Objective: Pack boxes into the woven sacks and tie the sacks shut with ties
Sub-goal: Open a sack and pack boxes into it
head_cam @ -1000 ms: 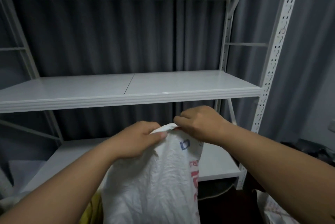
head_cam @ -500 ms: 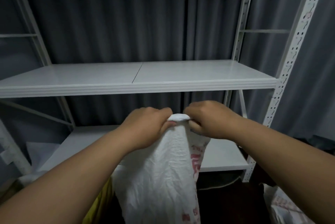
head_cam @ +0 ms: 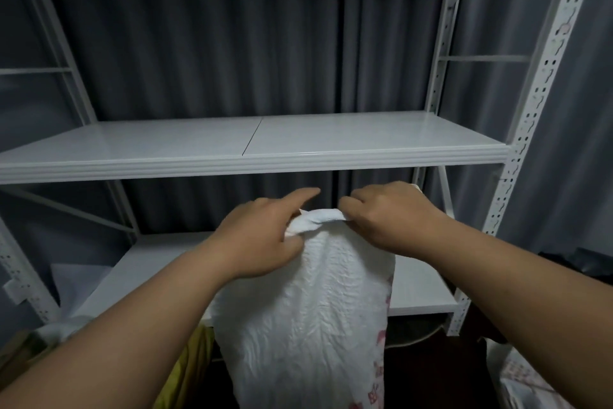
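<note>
The white sack [head_cam: 308, 309] hung upright before the white shelf [head_cam: 258, 146]. The left hand [head_cam: 262, 236] and right hand [head_cam: 388, 219] each held a clamped grip on its bunched top edge, forefinger of the left extended.

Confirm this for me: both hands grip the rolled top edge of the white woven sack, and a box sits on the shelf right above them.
Wrong on the box. The head view shows the left hand and right hand gripping the rolled top of the white woven sack, but the shelf above them holds no box.
</note>
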